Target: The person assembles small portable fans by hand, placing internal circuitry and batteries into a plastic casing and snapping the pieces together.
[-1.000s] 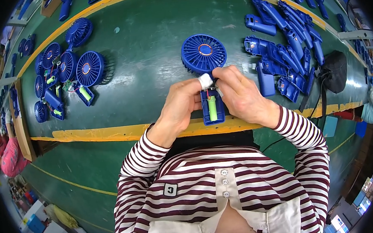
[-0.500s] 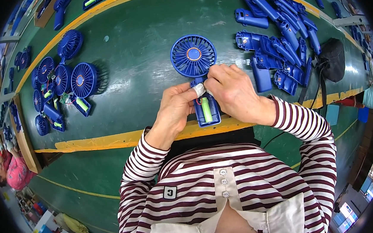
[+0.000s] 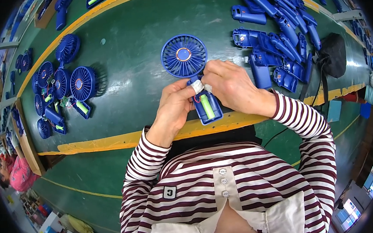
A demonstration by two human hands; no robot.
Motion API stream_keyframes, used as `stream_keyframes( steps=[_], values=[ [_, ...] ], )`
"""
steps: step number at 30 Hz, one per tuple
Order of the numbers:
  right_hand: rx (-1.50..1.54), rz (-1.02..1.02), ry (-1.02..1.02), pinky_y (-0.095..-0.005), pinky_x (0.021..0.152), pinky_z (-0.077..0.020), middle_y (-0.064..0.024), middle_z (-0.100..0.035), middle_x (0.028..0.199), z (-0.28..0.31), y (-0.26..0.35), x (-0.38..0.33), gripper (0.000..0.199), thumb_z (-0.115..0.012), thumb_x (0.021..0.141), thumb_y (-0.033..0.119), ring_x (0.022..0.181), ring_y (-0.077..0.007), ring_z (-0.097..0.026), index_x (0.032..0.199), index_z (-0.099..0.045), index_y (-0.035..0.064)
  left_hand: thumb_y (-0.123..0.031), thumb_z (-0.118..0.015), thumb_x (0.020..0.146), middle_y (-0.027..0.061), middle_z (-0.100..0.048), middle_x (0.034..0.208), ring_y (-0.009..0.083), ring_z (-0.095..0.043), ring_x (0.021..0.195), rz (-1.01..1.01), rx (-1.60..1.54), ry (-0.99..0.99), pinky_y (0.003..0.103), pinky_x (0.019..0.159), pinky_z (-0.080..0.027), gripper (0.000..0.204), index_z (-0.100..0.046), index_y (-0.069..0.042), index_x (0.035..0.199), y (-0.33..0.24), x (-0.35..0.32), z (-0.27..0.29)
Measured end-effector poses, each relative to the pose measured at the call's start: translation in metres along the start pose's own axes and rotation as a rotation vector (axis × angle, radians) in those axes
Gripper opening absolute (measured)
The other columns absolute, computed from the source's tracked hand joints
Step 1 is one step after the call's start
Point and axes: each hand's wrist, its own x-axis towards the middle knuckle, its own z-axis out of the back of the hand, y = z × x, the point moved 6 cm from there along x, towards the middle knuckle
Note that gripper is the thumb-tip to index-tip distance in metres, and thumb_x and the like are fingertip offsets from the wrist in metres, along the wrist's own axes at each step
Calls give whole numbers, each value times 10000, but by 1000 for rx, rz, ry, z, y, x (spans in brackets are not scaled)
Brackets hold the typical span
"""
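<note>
A blue handheld fan (image 3: pixel 184 55) lies in front of me, its round grille pointing away and its opened handle toward me. Inside the handle sits a light green battery (image 3: pixel 206 106) with a red wire beside it. My left hand (image 3: pixel 174 102) grips the handle's left side near the neck, its thumb wrapped in white. My right hand (image 3: pixel 232 84) is closed at the neck from the right, fingers pinched together, with white wrapping at a fingertip. Whatever lies between those fingertips is hidden.
Several blue fans (image 3: pixel 82 83), some with open handles and batteries, lie at the left. Blue handle shells (image 3: pixel 256 38) are piled at the right, beside a black pouch (image 3: pixel 333 56). Yellow tape (image 3: pixel 97 144) edges the green table. Another person in pink (image 3: pixel 22 174) is at far left.
The fan has tilted, its grille shifting left and its handle's lower end swinging slightly right. Both hands stay at the neck, the right one moving slightly left.
</note>
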Motion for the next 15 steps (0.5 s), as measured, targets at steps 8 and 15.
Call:
stream_keyframes(
  steps=[8,15],
  values=[
    [-82,-299,-176,-451,822,-370,-250,-414,1161,-13,17,-19,778,-708,613,318,989,-385,-451,1201,-368,-61,-10,-513,851,102,-612,1019,176,-604,884,-286,-238,-161,320,784,-501,197,-560,12,1041,-8,4,-4],
    [255,-611,-267,-362,681,-456,-140,-479,957,-18,-7,-18,736,-710,665,184,802,-274,-530,1240,-329,-72,-17,-513,850,150,-589,1093,237,-579,998,-286,-255,-70,356,869,-468,248,-535,22,1094,-7,5,-3]
  ],
)
